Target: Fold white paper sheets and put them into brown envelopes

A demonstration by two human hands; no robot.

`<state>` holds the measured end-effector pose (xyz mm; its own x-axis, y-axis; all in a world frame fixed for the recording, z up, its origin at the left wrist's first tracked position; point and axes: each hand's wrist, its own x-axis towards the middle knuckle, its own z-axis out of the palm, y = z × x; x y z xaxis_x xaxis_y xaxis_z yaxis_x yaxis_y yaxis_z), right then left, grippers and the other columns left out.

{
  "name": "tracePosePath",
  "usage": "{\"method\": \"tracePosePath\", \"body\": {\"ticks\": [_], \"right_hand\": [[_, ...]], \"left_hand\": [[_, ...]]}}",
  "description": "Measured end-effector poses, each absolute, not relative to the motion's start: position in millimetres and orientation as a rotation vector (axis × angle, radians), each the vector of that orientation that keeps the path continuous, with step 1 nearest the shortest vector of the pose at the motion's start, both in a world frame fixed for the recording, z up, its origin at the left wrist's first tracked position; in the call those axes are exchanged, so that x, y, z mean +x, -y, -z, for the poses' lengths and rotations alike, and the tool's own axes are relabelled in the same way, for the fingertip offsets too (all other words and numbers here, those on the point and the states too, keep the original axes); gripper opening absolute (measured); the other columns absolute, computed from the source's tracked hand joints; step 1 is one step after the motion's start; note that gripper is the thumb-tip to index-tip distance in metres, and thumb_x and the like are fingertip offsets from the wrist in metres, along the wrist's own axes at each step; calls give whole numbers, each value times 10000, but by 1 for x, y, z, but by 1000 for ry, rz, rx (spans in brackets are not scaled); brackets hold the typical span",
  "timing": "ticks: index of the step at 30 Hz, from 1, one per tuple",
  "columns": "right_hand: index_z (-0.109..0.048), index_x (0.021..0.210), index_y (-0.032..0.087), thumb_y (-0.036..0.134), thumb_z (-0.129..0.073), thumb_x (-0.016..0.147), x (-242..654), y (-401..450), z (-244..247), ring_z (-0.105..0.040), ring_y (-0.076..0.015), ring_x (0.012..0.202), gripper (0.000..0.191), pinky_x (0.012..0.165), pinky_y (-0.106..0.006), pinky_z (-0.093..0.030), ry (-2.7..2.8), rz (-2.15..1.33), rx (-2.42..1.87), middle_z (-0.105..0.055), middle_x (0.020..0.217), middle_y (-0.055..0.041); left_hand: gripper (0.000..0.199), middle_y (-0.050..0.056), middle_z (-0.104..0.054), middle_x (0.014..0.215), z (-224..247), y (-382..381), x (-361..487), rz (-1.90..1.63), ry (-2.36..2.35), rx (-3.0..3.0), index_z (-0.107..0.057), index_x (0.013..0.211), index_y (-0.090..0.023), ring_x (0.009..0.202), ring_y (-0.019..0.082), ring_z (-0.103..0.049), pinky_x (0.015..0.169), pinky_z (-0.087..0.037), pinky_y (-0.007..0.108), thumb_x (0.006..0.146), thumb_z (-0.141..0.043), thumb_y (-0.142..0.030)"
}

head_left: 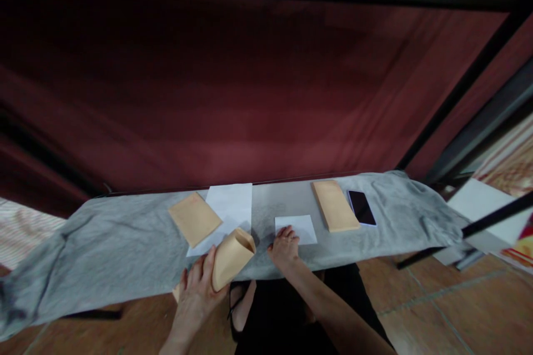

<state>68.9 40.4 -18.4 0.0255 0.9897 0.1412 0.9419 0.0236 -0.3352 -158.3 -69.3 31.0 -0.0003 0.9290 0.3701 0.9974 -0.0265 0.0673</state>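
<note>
My left hand (pixel 197 283) is wrapped round a brown paper envelope (pixel 230 258), held tilted above the table's near edge. The envelope's mouth gapes toward the upper right. Fingers of my right hand (pixel 285 244) lie on the near left part of a folded sheet of white paper (pixel 306 230), with the thumb apart at its left edge. Another brown envelope (pixel 195 216) rests at the left, partly over a larger white sheet (pixel 231 202). To the right of the folded sheet lies a stack of brown envelopes (pixel 336 206).
A dark-screened phone (pixel 362 208) lies right of the stack. Grey cloth (pixel 125 244) covers the narrow table, loosely wrinkled at both ends. Behind it stands a dark red panel (pixel 258 94) with black bars. Tiled floor (pixel 425 305) shows below.
</note>
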Motion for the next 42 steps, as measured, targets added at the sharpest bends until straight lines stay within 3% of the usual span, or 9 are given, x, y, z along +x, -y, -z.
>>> {"method": "tracePosePath", "body": {"ticks": [4,7,10,13,19,21,29,35,42], "right_hand": [[-552,1393,30,143,-513,860,65,-41,3,-522,-508,1246,546,949,-723,-384,1939,-313,-2047,-533,1378,-322],[-555,1366,-14,111,-473,869,59,-43,-15,-570,-515,1186,519,880,-733,-433,1974,-325,-2103,-546,1333,-365],[-643,1229,-7,67,-452,857,64,-51,-35,-651,-452,1078,424,802,-618,-519,1996,-373,-2080,-630,1203,-364],[-726,990,56,47,-487,846,89,-66,-56,-704,-351,979,279,811,-441,-541,1986,-442,-1977,-731,974,-270],[-665,1079,192,268,-385,949,171,-85,-73,-695,-198,904,318,744,-263,-525,1787,-595,-1704,-748,974,-74],[-662,984,178,384,-506,852,189,-80,-61,-678,-221,829,290,665,-272,-522,1253,-957,-1464,-735,887,-66],[-594,816,238,410,-627,597,213,-41,-7,-657,-228,645,281,505,-312,-542,918,-1209,-1453,-665,675,-22],[-615,930,225,430,-716,591,220,-45,-22,-675,-235,810,409,616,-332,-593,807,-1206,-1289,-710,900,-50],[-649,1045,208,536,-684,741,183,-25,-26,-673,-238,910,448,735,-334,-588,921,-1163,-1152,-719,996,-71]], "left_hand": [[879,132,-571,1258,-31,71,-157,491,2052,-2076,-139,1584,-221,1220,340,-529,1099,-324,561,852,-597,-386],[882,132,-565,1281,-30,72,-153,523,2055,-2094,-137,1585,-231,1231,329,-523,1117,-301,557,851,-606,-377],[872,128,-567,1293,-28,76,-149,538,2056,-2100,-153,1582,-239,1240,323,-514,1132,-274,559,849,-608,-363],[853,121,-566,1298,-28,79,-151,555,2049,-2102,-173,1580,-243,1252,322,-506,1136,-270,554,849,-599,-356],[900,116,-572,1266,-29,76,-165,571,2041,-2108,-142,1583,-248,1233,327,-521,1128,-287,553,825,-615,-359],[901,120,-568,1275,-31,72,-165,579,2031,-2120,-147,1582,-248,1240,331,-519,1125,-294,544,823,-618,-364],[944,119,-514,1391,-39,53,-141,508,1967,-2310,-127,1581,-272,1320,326,-457,1160,-225,547,783,-631,-297],[976,110,-496,1414,-47,42,-135,467,1977,-2439,-112,1584,-288,1354,322,-420,1166,-194,565,762,-638,-265],[1028,118,-485,1419,-45,30,-128,516,1965,-2511,-70,1587,-277,1355,338,-420,1168,-185,577,754,-673,-300]]}}
